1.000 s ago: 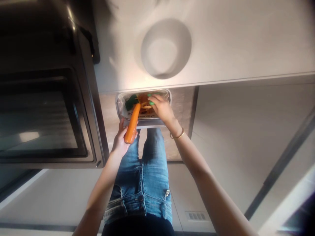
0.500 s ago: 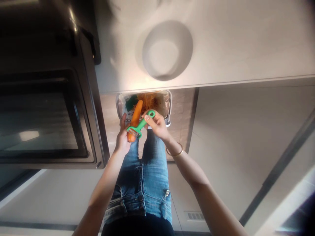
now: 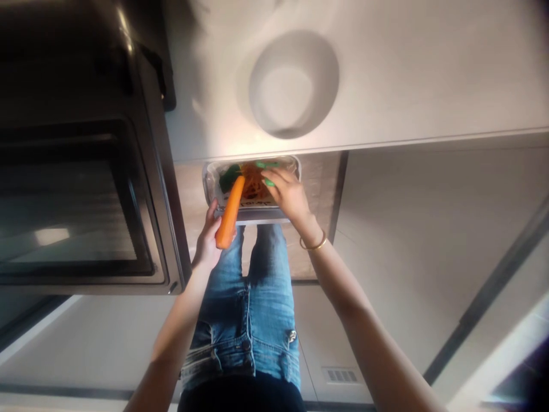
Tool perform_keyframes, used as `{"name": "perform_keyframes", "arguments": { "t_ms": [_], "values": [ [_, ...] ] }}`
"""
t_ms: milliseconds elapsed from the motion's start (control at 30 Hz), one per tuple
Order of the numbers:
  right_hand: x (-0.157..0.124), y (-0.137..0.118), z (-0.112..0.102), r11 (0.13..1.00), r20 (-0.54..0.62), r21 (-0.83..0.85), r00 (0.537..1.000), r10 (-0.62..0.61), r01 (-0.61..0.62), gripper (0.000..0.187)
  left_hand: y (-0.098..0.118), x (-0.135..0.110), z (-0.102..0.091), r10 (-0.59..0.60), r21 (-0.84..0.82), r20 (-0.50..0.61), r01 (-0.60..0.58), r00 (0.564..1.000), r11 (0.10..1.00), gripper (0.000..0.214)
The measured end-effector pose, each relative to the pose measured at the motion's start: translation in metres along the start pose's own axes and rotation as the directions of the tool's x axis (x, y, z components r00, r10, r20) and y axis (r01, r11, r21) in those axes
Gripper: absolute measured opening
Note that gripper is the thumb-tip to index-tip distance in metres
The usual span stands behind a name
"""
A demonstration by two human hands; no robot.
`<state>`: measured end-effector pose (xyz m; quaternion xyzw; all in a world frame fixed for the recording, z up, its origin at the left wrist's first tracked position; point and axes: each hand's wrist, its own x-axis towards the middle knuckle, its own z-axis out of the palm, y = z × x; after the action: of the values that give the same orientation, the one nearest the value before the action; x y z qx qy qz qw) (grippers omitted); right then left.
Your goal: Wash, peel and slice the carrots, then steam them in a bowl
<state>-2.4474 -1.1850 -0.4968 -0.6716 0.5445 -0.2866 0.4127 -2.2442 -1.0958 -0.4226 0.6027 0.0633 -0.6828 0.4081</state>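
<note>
A peeled orange carrot (image 3: 230, 214) lies in my left hand (image 3: 208, 240), its thin end pointing up and away over the bin. The fingers of that hand close round the thick end. My right hand (image 3: 289, 194) grips a green peeler (image 3: 269, 182) above the bin, to the right of the carrot and apart from it. Its fingers hide much of the peeler. Below them a bin (image 3: 209, 189) with a clear liner holds orange peelings (image 3: 254, 186) and something dark green (image 3: 229, 178).
On the pale counter (image 3: 407, 74) beyond the bin stands a white bowl (image 3: 291, 86). A dark oven with a glass door (image 3: 68, 206) juts out at the left. Pale cabinet fronts (image 3: 407, 229) run along the right, and the counter's edge overhangs the bin's far side.
My right hand has carried the peeler off the carrot's thick end, forward and right over the bin. The carrot stays in my left hand, nearly in place.
</note>
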Motion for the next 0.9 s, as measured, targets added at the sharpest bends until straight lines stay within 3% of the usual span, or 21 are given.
{"name": "perform_keyframes", "arguments": {
  "t_ms": [67,133,167,200,267,333,400,533,700,900],
  "values": [
    [-0.014,-0.014,0.002,0.997,-0.142,0.073,0.989,0.035,-0.025,0.028,-0.001,0.003,0.003,0.001,-0.033,0.013,-0.001,1.000,0.999,0.054],
    [-0.026,-0.032,0.004,0.957,-0.271,0.265,0.943,0.195,-0.121,0.028,-0.001,0.005,0.007,0.003,-0.069,0.047,0.000,0.999,0.998,0.046],
    [-0.030,-0.041,0.004,0.902,-0.272,0.395,0.916,0.294,-0.173,0.029,-0.001,0.006,0.009,0.005,-0.086,0.067,0.001,0.998,0.996,0.044],
    [-0.034,-0.049,0.005,0.825,-0.216,0.522,0.901,0.376,-0.219,0.031,-0.001,0.007,0.011,0.005,-0.100,0.086,0.003,0.996,0.995,0.043],
    [-0.037,-0.062,0.008,0.641,0.010,0.700,0.903,0.430,-0.313,0.035,-0.002,0.008,0.014,-0.001,-0.131,0.113,0.015,0.994,0.991,0.043],
    [-0.037,-0.070,0.011,0.513,0.216,0.761,0.901,0.376,-0.397,0.039,-0.003,0.009,0.016,-0.016,-0.171,0.107,0.034,0.994,0.985,0.043],
    [-0.036,-0.073,0.014,0.467,0.311,0.772,0.897,0.314,-0.431,0.041,-0.005,0.010,0.016,-0.042,-0.205,0.082,0.058,0.996,0.977,0.043],
    [-0.032,-0.073,0.020,0.482,0.352,0.760,0.900,0.257,-0.435,0.044,-0.009,0.011,0.013,-0.083,-0.239,0.024,0.086,0.996,0.967,0.045],
    [-0.028,-0.069,0.018,0.530,0.366,0.733,0.904,0.220,-0.425,0.046,-0.006,0.009,0.014,-0.104,-0.245,0.041,0.111,0.994,0.963,0.044],
    [-0.015,-0.046,0.012,0.639,0.228,0.673,0.926,0.300,-0.372,0.047,-0.003,0.002,0.009,-0.169,-0.162,0.104,0.184,0.980,0.969,0.037]
  ]
}}
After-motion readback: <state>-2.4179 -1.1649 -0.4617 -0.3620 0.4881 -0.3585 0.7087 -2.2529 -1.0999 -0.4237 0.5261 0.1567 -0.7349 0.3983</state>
